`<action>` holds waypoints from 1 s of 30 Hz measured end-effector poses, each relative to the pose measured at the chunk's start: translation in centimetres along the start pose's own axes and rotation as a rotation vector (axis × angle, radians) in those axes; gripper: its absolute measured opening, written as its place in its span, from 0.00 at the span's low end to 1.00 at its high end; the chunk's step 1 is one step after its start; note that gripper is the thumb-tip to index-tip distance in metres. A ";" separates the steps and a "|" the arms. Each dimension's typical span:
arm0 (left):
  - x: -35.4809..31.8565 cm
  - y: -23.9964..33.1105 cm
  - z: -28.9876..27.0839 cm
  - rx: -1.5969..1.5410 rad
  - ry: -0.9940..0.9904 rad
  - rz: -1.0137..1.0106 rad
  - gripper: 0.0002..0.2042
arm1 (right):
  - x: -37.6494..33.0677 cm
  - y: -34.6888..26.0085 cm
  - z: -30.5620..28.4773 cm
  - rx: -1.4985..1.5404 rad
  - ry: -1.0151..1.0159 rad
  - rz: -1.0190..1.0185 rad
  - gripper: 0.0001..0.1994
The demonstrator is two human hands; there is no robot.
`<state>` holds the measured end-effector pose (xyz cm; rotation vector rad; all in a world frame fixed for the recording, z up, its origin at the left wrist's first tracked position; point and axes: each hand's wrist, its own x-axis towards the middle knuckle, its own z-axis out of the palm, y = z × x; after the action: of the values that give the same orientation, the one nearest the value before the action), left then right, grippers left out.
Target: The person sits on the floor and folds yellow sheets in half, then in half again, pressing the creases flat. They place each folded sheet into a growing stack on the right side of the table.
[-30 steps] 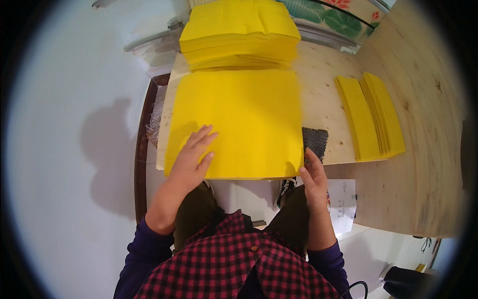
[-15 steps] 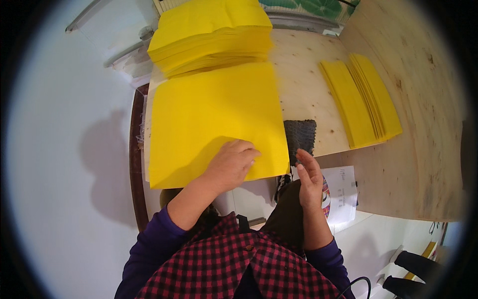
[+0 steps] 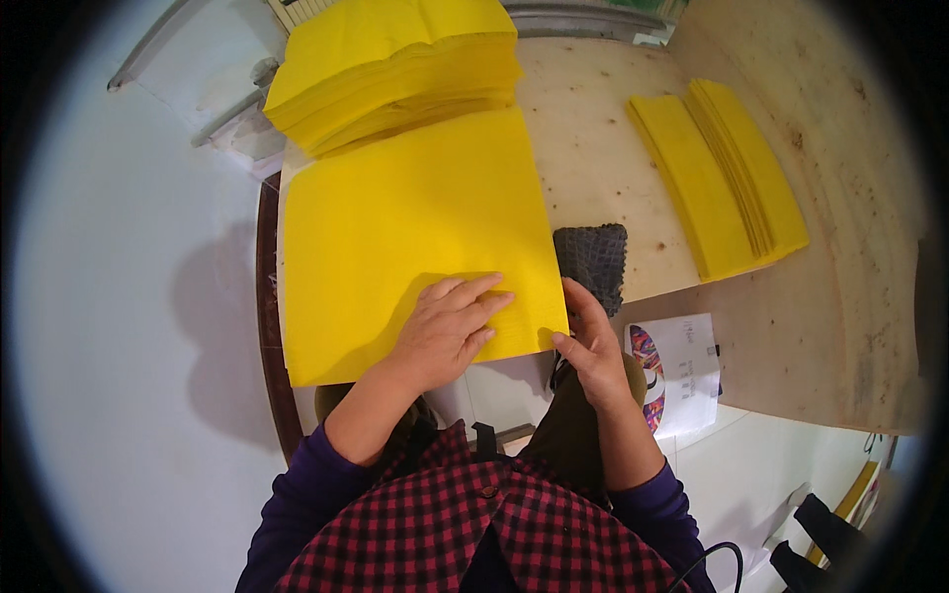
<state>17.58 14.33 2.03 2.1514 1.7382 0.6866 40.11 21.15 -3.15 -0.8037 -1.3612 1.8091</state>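
A large yellow felt-like sheet (image 3: 415, 217) lies flat on the wooden board before me. My left hand (image 3: 435, 331) rests on it near its front edge, palm down with fingers spread. At the sheet's near right corner is my right hand (image 3: 597, 358), its thumb touching the corner and its fingers apart from the thumb, along the right edge. Whether any fingertip reaches under the sheet is hidden. A dark grey textured cloth (image 3: 597, 259) with a jagged edge lies just beyond my right fingers.
Behind the sheet rises a thick stack of folded yellow sheets (image 3: 395, 74). Narrow folded yellow pieces (image 3: 707, 188) lie on the wooden board (image 3: 583, 119) at the right, by an upright wooden panel (image 3: 811, 178). Below stands a white printed package (image 3: 682, 381). A pale wall (image 3: 119, 316) borders the left.
My right hand has moved left onto the sheet's near right corner. The left hand's fingers have spread wider on the sheet. The whole view has shifted slightly.
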 end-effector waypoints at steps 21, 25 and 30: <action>0.3 -0.4 0.2 0.021 -0.048 -0.004 0.25 | 0.6 0.0 -0.1 0.129 0.069 0.221 0.34; 0.5 -0.5 0.2 0.027 -0.043 0.005 0.25 | 0.8 -0.1 -0.2 0.130 0.049 0.214 0.34; 0.5 -0.5 0.2 0.027 -0.037 -0.003 0.25 | 0.9 -0.1 -0.3 0.145 0.049 0.226 0.33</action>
<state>17.37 14.95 1.67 2.1648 1.7409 0.6222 39.90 22.04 -3.17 -0.9480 -1.1305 2.0212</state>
